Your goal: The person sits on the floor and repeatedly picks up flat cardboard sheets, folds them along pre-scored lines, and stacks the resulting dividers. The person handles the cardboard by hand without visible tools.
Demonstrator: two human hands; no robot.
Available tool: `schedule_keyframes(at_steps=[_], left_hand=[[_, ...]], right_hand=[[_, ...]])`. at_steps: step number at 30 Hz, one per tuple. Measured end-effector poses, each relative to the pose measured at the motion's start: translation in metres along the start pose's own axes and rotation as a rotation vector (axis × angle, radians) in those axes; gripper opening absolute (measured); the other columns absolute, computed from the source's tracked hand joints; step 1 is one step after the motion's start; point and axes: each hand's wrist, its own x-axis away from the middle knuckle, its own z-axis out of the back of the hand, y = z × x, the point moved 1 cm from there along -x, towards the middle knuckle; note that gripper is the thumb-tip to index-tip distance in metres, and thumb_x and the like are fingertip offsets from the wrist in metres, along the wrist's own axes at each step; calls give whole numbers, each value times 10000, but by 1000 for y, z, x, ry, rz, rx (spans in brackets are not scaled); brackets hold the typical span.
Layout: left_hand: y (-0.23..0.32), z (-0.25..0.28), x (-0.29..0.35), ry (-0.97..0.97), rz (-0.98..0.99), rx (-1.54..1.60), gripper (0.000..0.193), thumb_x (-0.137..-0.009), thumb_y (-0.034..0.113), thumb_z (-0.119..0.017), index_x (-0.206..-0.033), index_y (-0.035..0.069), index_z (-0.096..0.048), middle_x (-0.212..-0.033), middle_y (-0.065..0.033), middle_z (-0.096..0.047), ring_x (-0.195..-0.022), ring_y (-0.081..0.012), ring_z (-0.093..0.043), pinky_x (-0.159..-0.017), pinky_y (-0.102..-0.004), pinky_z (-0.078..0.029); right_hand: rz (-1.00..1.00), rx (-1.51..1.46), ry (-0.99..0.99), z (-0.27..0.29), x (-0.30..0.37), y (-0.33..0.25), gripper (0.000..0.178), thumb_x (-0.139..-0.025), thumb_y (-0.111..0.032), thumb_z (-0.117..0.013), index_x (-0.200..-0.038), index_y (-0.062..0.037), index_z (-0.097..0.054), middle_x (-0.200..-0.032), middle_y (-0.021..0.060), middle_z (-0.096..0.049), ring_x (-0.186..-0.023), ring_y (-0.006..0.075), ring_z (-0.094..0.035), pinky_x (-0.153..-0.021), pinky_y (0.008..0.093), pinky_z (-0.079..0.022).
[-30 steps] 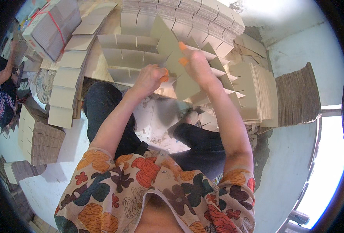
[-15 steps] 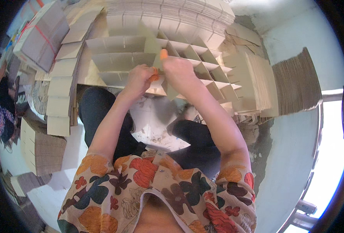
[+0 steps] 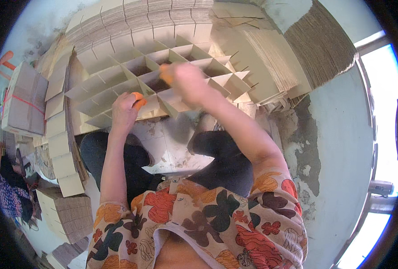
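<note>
A cardboard divider grid (image 3: 131, 71) lies in front of me, made of long strips crossed by slotted short pieces. At its near edge my left hand (image 3: 125, 110) is closed, its fingers pinching the nearest long cardboard strip (image 3: 102, 117); the exact contact is partly hidden. My right hand (image 3: 188, 85) is over the middle of the grid, smeared by motion, so its fingers and anything in them cannot be made out. Orange covers are on fingertips of both hands. Several square cells are formed at the middle and right, while the left ends of the long strips stand uncrossed.
Behind the grid stands a long stack of slotted cardboard strips (image 3: 140, 20). More cardboard stacks are at the right (image 3: 322, 45) and lower left (image 3: 66, 215). An overlapping row of cardboard pieces (image 3: 60, 134) borders the left side, beside a strapped carton (image 3: 26, 101). Another person (image 3: 10, 188) is at far left.
The view has swung, shifting the scene. My hands, close together before around a short cardboard piece, are now farther apart. A short piece now crosses the long strips between them.
</note>
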Motion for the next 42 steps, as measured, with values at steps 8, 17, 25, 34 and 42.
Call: schedule_keyframes(at_steps=[8, 17, 25, 34, 42], left_hand=[[16, 10, 0, 82, -56, -49, 297, -678, 109, -779, -921, 10, -639, -865, -116, -643, -808, -268, -613, -694, -335, -499], [15, 7, 3, 90, -52, -62, 274, -674, 116, -770, -895, 12, -645, -819, -116, -623, -757, -289, -580, -666, -370, -471], [16, 4, 4, 86, -79, -93, 273, -684, 120, -771, -913, 27, -655, -808, -110, -623, -740, -268, -591, -646, -350, -477], [7, 19, 12, 121, -21, -110, 261, -705, 178, -753, -895, 24, -660, -782, -112, -625, -749, -285, -582, -676, -376, -468], [1, 34, 18, 185, 6, -100, 257, -703, 185, -754, -890, 35, -664, -785, -108, -636, -742, -281, -587, -663, -372, -472]], right_hand=[[-863, 534, 376, 40, 142, 200, 325, -775, -171, -643, -1089, -103, -597, -1098, 107, -547, -1088, 298, -490, -851, 439, -439], [-1073, 631, 86, 20, 168, 220, 241, -802, -182, -598, -1021, -83, -620, -1128, 115, -530, -1097, 276, -465, -890, 477, -350], [-942, 682, 199, 7, 176, 212, 246, -829, -126, -552, -1066, -61, -547, -1031, 128, -563, -1049, 292, -526, -850, 449, -401], [-673, 473, 536, 44, 186, 217, 380, -785, -175, -662, -1111, -87, -488, -850, 163, -636, -752, 343, -637, -618, 444, -482], [-792, 219, 763, 132, 152, 190, 268, -772, -192, -696, -985, -41, -633, -847, 170, -664, -779, 291, -628, -697, 380, -482]])
